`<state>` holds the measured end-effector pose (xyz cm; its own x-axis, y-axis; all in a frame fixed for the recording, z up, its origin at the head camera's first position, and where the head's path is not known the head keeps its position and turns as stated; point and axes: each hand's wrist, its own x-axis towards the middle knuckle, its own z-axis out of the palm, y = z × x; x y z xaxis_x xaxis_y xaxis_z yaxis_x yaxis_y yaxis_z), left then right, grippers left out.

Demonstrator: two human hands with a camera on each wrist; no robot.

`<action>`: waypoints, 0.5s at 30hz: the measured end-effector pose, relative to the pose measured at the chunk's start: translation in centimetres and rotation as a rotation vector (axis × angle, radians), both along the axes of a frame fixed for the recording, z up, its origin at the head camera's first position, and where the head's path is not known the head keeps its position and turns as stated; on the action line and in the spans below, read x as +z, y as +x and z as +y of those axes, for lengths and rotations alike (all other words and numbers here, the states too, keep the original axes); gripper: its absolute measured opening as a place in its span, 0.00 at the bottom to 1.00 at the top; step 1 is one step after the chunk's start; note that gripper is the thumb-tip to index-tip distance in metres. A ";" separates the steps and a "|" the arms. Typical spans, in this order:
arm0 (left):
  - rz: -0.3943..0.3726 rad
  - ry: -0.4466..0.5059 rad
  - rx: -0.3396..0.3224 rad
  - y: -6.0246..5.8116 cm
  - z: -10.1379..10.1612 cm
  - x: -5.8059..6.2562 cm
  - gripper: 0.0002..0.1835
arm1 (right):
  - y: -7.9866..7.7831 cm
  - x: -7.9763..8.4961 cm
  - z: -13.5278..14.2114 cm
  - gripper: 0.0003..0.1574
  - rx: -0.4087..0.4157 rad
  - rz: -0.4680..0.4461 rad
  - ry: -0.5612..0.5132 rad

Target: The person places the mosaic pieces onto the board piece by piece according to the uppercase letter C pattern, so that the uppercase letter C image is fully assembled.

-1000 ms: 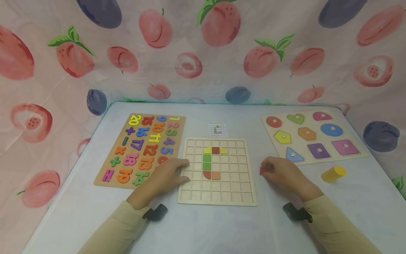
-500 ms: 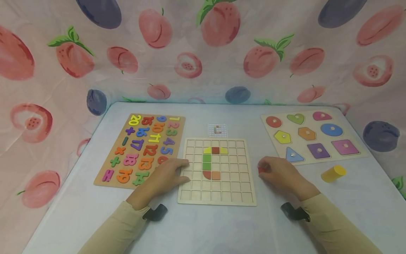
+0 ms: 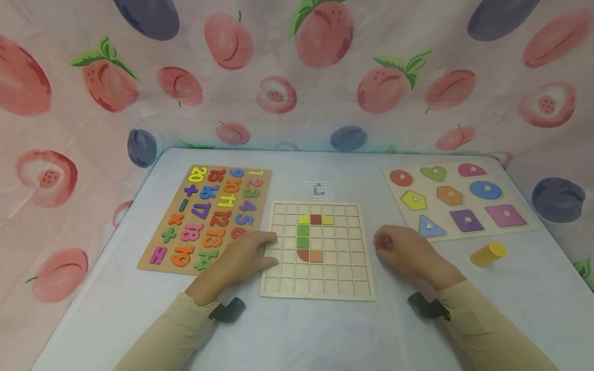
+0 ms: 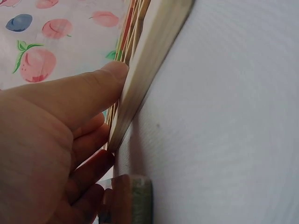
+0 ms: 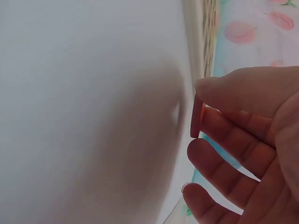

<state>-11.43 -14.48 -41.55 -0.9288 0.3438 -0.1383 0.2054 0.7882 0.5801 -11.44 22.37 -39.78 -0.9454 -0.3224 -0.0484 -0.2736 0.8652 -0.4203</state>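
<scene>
A square wooden grid board (image 3: 287, 281) lies in the middle of the table, with yellow, dark red, green and orange tiles set in a C-like shape. My left hand (image 3: 243, 257) rests at its left edge, thumb and fingers straight; in the left wrist view the thumb touches the board's side (image 4: 145, 60). Right of the board, my right hand (image 3: 406, 252) pinches a small red tile (image 5: 198, 114) between thumb and index finger. In the right wrist view the tile is seen edge-on, above the white cloth, and its outline is partly hidden by the fingers.
A small pattern card (image 3: 318, 190) lies behind the grid board. At the left stands a number puzzle board (image 3: 153, 242), partly under my left hand. A shape puzzle board (image 3: 403, 208) lies at the back right, with a yellow cylinder (image 3: 487, 254) in front of it.
My right hand has moved slightly left with the red tile, closer to the grid board's right edge. My left hand and the tiles on the board have stayed put.
</scene>
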 end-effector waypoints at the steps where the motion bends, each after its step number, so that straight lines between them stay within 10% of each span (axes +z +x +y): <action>1: 0.000 0.001 0.000 0.0 0.0 0.0 0.30 | 0.0 0.1 -0.1 0.10 0.003 0.004 0.000; 15: -0.002 0.004 -0.003 -0.1 0.0 0.0 0.30 | -0.7 1.6 -2.7 0.10 0.041 -0.031 -0.017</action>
<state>-11.50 -14.47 -41.55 -0.9273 0.3476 -0.1388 0.2069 0.7851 0.5838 -12.17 19.65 -38.14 -0.9294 -0.3621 -0.0716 -0.2956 0.8463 -0.4432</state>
